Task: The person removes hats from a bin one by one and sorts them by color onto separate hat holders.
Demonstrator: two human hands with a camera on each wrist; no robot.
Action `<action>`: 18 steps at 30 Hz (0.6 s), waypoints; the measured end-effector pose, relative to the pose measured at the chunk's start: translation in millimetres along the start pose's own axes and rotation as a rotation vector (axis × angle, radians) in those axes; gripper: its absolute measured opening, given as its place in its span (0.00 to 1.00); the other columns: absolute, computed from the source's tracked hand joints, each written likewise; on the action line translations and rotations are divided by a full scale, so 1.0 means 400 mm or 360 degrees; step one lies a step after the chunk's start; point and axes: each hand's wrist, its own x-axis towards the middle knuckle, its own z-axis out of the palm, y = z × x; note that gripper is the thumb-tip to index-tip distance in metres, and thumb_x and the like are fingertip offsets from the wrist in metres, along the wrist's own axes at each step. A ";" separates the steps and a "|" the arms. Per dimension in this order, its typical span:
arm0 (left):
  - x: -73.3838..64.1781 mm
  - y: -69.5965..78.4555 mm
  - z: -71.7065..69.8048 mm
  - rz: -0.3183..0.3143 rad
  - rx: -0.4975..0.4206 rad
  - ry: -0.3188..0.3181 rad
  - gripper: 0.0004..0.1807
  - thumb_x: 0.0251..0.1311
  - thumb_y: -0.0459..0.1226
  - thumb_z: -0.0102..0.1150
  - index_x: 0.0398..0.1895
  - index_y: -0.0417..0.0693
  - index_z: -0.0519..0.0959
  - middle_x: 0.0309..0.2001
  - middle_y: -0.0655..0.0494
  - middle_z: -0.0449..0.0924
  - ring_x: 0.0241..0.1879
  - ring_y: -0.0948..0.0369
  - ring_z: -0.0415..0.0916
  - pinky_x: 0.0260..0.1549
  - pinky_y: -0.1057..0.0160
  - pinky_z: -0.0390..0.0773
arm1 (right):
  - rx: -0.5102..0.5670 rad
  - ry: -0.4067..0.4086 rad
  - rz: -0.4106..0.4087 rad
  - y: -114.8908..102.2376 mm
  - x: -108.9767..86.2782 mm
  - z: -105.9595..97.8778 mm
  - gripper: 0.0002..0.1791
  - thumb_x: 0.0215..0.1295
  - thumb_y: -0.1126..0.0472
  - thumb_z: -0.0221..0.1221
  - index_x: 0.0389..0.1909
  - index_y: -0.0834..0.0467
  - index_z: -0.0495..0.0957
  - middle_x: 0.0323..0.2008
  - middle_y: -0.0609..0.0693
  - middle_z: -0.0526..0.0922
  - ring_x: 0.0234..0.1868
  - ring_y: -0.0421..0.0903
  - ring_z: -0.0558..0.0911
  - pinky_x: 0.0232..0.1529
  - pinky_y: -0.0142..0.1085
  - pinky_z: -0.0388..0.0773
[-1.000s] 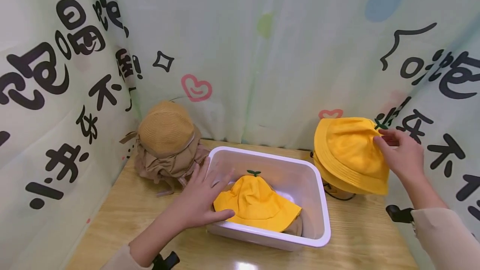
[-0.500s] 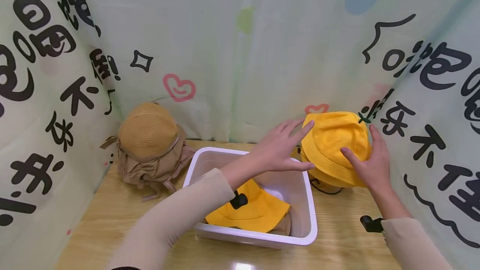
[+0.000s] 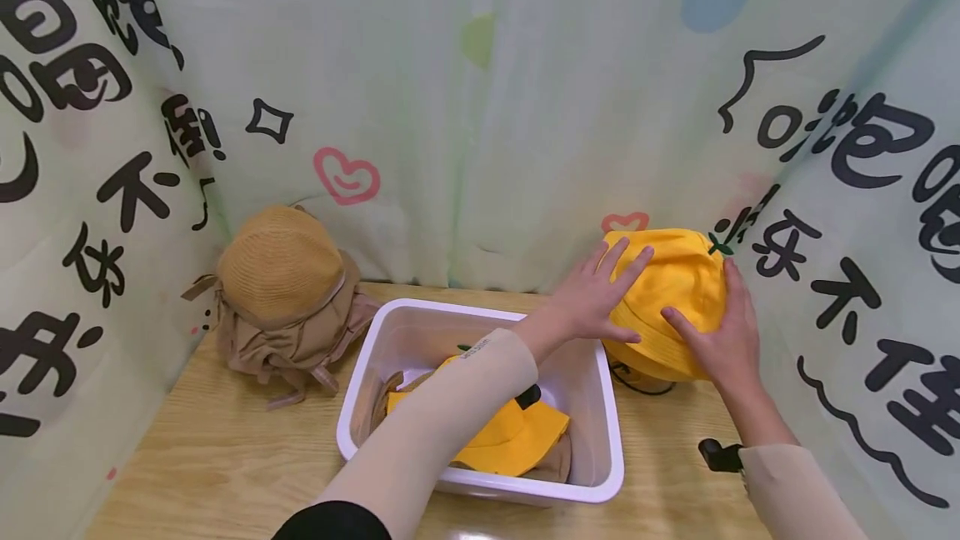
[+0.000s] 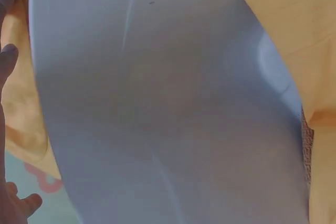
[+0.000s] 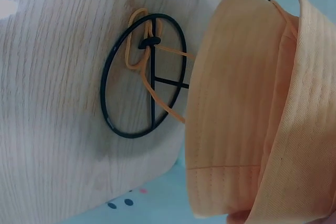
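A yellow bucket hat (image 3: 686, 277) with a green sprout on its crown sits on a black wire stand (image 5: 103, 90) at the right. In the right wrist view, two brim layers overlap, and an orange cord hangs by the stand's round base. My left hand (image 3: 588, 297), fingers spread, touches or nearly touches the hat's left side. At the other side, my right hand (image 3: 729, 344) rests against the hat with thumb and fingers apart. A white plastic bin (image 3: 617, 448) stands below my left forearm. Another yellow hat (image 3: 528, 440) lies inside it over something brown, partly hidden by the sleeve.
To the bin's left stands a straw-coloured hat (image 3: 281, 265) with brown gathered fabric and ribbons. The wooden tabletop (image 3: 202, 457) carries everything. A pale curtain (image 3: 420, 107) with black lettering and pink hearts encloses the back and sides.
My left hand has moved right, from above the bin's left side to the hat on the stand. The right hand has shifted from the sprout to the hat's right side. The view has turned slightly right.
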 end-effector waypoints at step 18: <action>0.047 0.071 0.078 -0.0245 -0.0486 -0.0151 0.72 0.52 0.65 0.65 0.69 0.74 0.08 0.81 0.51 0.34 0.75 0.52 0.54 0.68 0.52 0.65 | -0.0007 0.0072 -0.0104 0.027 -0.006 0.017 0.60 0.53 0.47 0.73 0.80 0.37 0.43 0.80 0.50 0.49 0.77 0.63 0.55 0.71 0.65 0.53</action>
